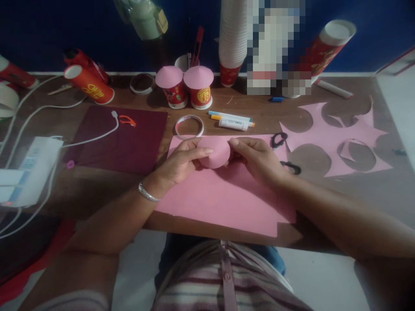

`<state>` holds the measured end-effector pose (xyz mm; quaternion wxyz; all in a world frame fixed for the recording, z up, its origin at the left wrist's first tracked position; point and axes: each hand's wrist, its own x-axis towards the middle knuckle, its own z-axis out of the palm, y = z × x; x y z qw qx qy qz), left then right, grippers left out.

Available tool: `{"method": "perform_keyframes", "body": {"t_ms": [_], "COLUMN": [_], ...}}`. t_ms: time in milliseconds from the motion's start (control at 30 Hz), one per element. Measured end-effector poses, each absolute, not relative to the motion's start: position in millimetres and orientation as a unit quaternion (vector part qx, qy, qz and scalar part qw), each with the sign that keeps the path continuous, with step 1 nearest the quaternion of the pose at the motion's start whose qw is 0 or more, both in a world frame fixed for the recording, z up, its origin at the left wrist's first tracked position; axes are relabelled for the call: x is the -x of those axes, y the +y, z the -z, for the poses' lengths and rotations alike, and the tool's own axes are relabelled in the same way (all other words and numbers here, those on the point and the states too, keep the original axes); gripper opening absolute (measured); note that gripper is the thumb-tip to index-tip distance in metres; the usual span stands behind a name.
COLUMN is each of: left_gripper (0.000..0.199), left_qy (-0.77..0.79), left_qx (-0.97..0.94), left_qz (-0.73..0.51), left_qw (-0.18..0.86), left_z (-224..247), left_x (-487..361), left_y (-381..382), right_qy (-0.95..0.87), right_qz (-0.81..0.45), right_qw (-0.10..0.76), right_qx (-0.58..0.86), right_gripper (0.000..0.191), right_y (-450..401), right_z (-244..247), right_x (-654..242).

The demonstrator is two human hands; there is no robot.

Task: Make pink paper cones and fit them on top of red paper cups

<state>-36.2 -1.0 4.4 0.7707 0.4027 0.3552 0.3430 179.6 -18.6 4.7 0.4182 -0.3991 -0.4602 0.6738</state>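
Observation:
A round piece of pink paper (214, 156) is held up above the pink paper sheets (223, 198). My left hand (181, 160) grips its left side, thumb on top and fingers beneath. At the right edge of the circle, my right hand (257, 156) is closed in a pinch on the paper. Dark scissor handles (279, 140) lie just right of my right hand; the blades are hidden. Behind the hands stand two red paper cups (201, 97) topped with pink paper cones (198, 77).
A tape roll (189, 126) and several markers (232, 125) lie beyond the sheets. Pink paper offcuts (311, 134) are at right. A tall cup stack (232, 39) stands at the back. Left are a maroon sheet (129, 147), a white power strip (35, 170) and cables.

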Motion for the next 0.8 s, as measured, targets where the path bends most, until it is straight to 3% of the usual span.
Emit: {"method": "perform_keyframes", "body": {"t_ms": [167, 300, 400, 533, 800], "left_gripper": [0.02, 0.021, 0.022, 0.03, 0.032], "left_qy": [0.351, 0.35, 0.358, 0.37, 0.386], "left_qx": [-0.326, -0.295, -0.29, -0.272, -0.283], "left_qz": [-0.41, -0.424, -0.433, -0.451, -0.468], "left_qw": [0.776, 0.782, 0.775, 0.765, 0.743], "left_z": [-5, -6, -6, -9, -10], "left_x": [35, 38, 40, 39, 38], "left_y": [3, 4, 5, 6, 6], "right_qy": [-0.63, -0.845, -0.888, -0.887, -0.887], "right_qz": [-0.486, -0.09, 0.116, 0.18, 0.105], "right_qw": [0.351, 0.194, 0.041, -0.009, -0.016], "right_qx": [0.494, 0.489, 0.442, 0.424, 0.449], "right_gripper": [0.027, 0.022, 0.026, 0.028, 0.039], "right_y": [-12, -9, -10, -14, -23], "right_z": [-27, -32, -24, -12, -18], "right_x": [-210, -255, -286, -308, -309]}}
